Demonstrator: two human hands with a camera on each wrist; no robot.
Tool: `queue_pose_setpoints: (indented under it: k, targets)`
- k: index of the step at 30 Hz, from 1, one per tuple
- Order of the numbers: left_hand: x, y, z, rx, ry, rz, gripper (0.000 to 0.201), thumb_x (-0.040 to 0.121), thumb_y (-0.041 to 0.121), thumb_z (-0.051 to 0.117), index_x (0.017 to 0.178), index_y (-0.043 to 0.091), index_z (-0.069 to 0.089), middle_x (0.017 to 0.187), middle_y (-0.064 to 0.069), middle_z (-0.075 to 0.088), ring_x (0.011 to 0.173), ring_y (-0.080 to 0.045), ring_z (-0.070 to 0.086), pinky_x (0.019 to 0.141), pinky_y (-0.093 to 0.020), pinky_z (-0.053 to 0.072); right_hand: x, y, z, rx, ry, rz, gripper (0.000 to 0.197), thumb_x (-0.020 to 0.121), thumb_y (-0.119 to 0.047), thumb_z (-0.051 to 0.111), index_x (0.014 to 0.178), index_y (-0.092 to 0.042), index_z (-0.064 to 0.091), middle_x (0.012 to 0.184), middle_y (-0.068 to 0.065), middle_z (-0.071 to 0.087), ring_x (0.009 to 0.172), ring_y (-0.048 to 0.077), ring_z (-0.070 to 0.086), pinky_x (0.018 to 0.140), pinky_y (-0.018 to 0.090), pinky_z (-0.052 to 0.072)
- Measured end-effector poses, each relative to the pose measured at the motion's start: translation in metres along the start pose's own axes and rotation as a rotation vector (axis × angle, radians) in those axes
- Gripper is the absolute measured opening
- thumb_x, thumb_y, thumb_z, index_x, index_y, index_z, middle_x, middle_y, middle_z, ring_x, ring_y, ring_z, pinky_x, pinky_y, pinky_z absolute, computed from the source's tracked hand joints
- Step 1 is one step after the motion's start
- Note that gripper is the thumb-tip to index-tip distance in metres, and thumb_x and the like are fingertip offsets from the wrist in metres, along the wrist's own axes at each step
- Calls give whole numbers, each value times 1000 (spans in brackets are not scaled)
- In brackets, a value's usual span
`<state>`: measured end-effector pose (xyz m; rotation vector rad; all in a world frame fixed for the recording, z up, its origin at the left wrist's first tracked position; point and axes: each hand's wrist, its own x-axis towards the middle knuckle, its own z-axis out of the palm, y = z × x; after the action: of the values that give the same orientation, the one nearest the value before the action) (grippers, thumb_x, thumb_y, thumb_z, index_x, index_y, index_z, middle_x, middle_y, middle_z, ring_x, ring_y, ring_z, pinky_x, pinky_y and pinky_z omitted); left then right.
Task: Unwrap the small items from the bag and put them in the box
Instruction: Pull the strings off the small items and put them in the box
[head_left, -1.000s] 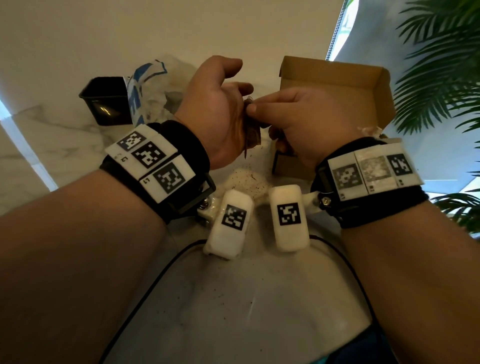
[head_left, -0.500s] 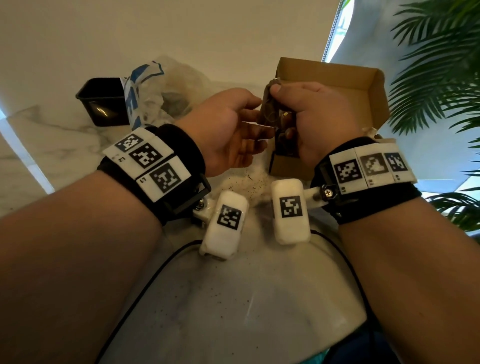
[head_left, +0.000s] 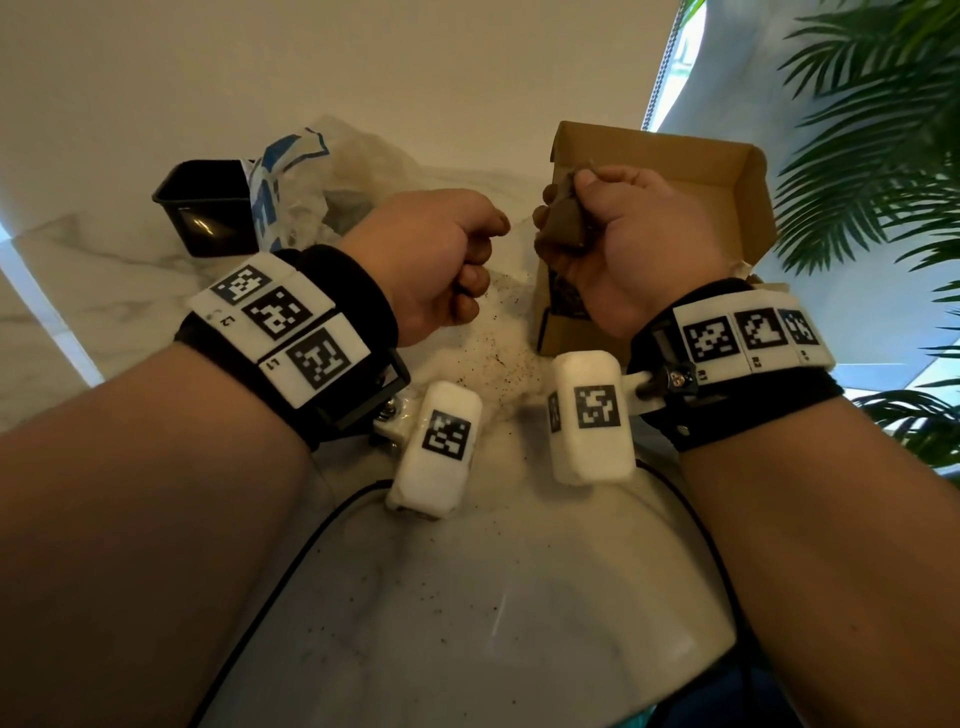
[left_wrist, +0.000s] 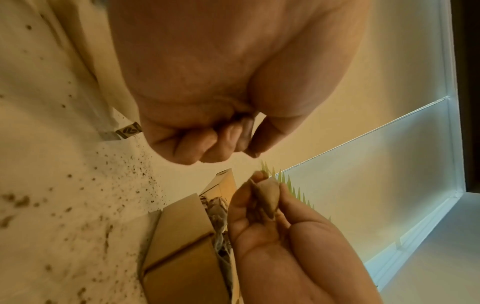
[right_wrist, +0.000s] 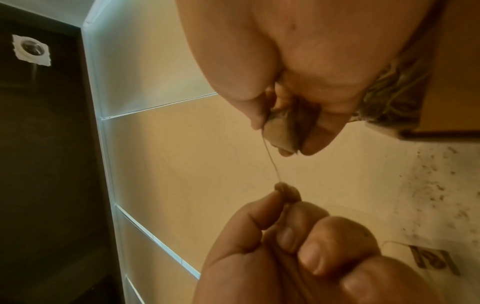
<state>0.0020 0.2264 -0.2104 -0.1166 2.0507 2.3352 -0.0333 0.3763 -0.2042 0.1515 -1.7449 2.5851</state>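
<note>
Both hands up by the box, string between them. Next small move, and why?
Probably keep drawing the left hand away so the thin string comes free. The right wrist view shows it running from the brown tea bag, gripped by the right hand, to the left fingertips' pinch. The tea bag is already above the open cardboard box.

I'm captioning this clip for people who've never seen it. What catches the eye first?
The two hands raised mid-table: the right hand grips a small brown packet in front of the open cardboard box, while the left hand pinches a thin string running from it. Dark crumbs speckle the white marble table beneath.
</note>
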Motion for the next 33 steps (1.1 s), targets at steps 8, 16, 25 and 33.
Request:
queue_pose_setpoints:
  k: [8, 16, 25, 33]
  targets:
    - [4, 10, -4, -248, 187, 228, 13, 104, 14, 41, 101, 19, 53, 55, 8, 39, 47, -8, 34, 49, -24, 27, -13, -7, -7, -134, -309, 305, 44, 99, -52, 47, 111, -11, 57, 66, 1, 48, 44, 9, 34, 42, 18, 24]
    - [8, 6, -7, -92, 261, 188, 11, 105, 17, 46, 107, 20, 57, 66, 5, 42, 48, -8, 38, 46, -24, 31, -17, -12, -12, 42, -687, 214, 33, 98, -32, 40, 101, -12, 67, 63, 1, 48, 41, 10, 35, 43, 19, 20]
    - [-2, -2, 3, 59, -117, 37, 22, 107, 27, 40, 92, 19, 54, 61, 7, 37, 53, -10, 33, 52, -26, 30, -1, -7, -9, 203, -245, -73, 31, 103, -4, 39, 113, -17, 65, 111, 15, 53, 87, 23, 56, 75, 34, 50]
    - [-1, -4, 4, 7, -67, -22, 15, 98, 20, 41, 85, 20, 50, 64, 4, 36, 53, -14, 32, 53, -27, 29, 0, -7, -10, 200, -199, -20, 35, 102, -1, 39, 111, -20, 66, 115, 9, 64, 89, 20, 65, 66, 27, 50]
